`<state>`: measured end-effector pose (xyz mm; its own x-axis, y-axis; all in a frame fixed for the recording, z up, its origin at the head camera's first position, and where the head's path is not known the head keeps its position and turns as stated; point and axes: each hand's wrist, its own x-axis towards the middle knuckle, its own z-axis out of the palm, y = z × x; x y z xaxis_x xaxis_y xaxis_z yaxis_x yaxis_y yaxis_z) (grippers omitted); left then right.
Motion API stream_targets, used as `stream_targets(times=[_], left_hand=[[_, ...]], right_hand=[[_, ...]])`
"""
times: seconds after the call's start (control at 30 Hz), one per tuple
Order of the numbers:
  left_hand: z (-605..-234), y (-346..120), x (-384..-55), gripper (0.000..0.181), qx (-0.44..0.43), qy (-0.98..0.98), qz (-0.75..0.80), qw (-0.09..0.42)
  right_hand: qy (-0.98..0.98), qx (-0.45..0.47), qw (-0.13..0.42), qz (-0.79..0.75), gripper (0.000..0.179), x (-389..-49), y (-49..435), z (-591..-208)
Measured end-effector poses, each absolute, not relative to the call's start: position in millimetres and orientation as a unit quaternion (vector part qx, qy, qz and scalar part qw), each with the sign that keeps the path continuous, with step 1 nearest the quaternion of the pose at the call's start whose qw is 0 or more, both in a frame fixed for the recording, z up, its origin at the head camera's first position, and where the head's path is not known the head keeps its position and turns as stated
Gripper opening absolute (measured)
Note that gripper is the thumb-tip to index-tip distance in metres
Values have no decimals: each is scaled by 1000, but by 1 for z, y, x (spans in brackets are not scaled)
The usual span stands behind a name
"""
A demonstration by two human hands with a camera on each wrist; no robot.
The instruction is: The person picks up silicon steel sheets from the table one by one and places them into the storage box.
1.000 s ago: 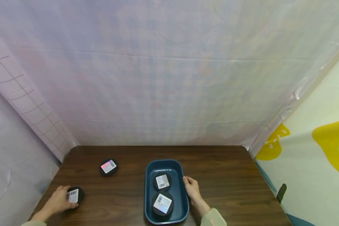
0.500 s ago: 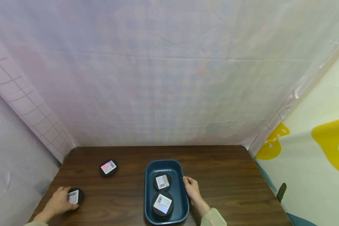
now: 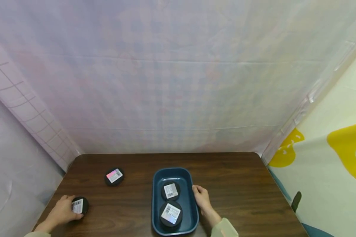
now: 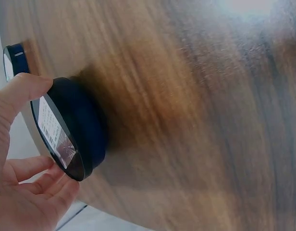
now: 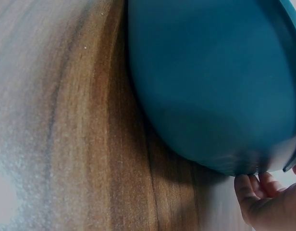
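Note:
At the table's left, my left hand (image 3: 61, 210) grips a round black container (image 3: 85, 205) with a white barcode label on its top. In the left wrist view the thumb lies on one side of this container (image 4: 85, 125) and the fingers on the other. My right hand (image 3: 202, 199) pinches the right rim of a dark blue rectangular tray (image 3: 190, 205). Inside the tray lie two similar black containers, a farther one (image 3: 170, 191) and a nearer one (image 3: 170, 214). The right wrist view shows the tray's outer wall (image 5: 210, 86), with fingertips against its lower edge.
Another round black container (image 3: 114, 176), with a pink and white label, rests toward the back left of the brown wooden table (image 3: 130, 204). A pale curtain (image 3: 172, 98) hangs behind the table. To the right hangs a sheet with yellow shapes (image 3: 350, 154).
Both hands stay almost where they were. The left hand keeps its hold on the black container, and the tray and other containers have not visibly moved.

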<state>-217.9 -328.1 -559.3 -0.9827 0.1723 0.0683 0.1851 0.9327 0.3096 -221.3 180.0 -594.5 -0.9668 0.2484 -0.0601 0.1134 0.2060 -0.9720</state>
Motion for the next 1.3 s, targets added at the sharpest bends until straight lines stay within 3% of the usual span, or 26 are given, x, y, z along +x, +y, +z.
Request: stream_targets(times=[0.27, 0.57, 1.3], left_hand=[[-542, -326, -224, 80, -109, -981, -158, 43], [-520, -317, -230, 82, -126, -978, -154, 66], [-480, -282, -233, 82, -159, -970, -169, 78]], right_hand=[[-758, -56, 105, 641, 46, -220, 183, -605], [-771, -116, 52, 624, 33, -222, 180, -595], [-774, -111, 52, 621, 33, -224, 182, -600]])
